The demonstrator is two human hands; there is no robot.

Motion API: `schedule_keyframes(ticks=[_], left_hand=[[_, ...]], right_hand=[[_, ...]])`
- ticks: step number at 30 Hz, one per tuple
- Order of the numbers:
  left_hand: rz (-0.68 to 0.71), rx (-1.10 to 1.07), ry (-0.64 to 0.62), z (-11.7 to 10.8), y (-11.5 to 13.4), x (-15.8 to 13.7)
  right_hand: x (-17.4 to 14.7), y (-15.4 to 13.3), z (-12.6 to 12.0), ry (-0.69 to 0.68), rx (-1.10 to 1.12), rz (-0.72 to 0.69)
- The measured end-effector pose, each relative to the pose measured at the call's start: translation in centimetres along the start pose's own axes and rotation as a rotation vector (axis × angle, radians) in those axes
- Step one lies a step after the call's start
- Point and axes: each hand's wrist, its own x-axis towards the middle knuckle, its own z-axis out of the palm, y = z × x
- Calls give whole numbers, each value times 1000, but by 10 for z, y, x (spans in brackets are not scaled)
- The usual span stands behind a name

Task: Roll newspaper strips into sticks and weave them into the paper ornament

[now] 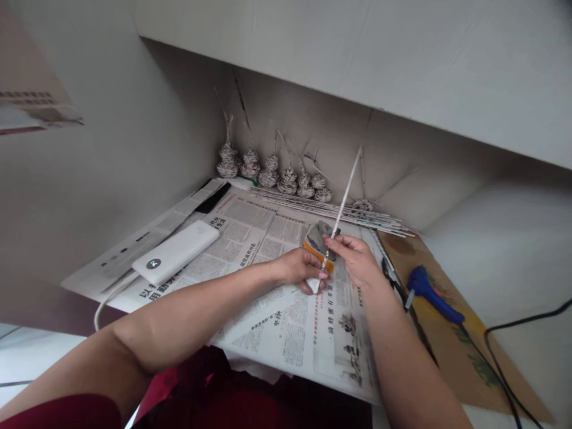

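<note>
A thin rolled newspaper stick [346,192] slants up and away above the newspaper-covered table. My left hand [298,266] is closed on its lower end, where a small white flap of paper shows below the fingers. Higher up the same stick, my right hand [356,256] pinches it between thumb and fingers. Just behind both hands sits an orange box with a grey, crumpled-looking thing [318,233] on top. My fingers partly cover the box.
Several woven paper gourds [269,173] stand along the back wall, behind a bundle of paper sticks [330,210]. A white power bank [176,251] with a cable lies left. At right, a blue glue gun [435,298] rests on cardboard [447,351]. An overhanging white panel [339,53] is above.
</note>
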Motion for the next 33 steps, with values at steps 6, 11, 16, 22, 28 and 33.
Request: schedule_keyframes(ticks=[6, 11, 16, 22, 28, 33], left_hand=[[-7, -1, 13, 1, 3, -1], [-7, 9, 7, 2, 4, -2], [3, 19, -8, 1, 1, -1], [-7, 14, 3, -1, -1, 1], [6, 23, -1, -1, 0, 0], [4, 13, 16, -1, 1, 0]], right_hand=[[0, 1, 0, -107, -40, 42], [2, 3, -3, 43, 57, 38], [2, 2, -3, -75, 20, 86], [1, 0, -2, -14, 40, 81], [-2, -4, -3, -58, 40, 82], [-2, -1, -1, -122, 40, 107]])
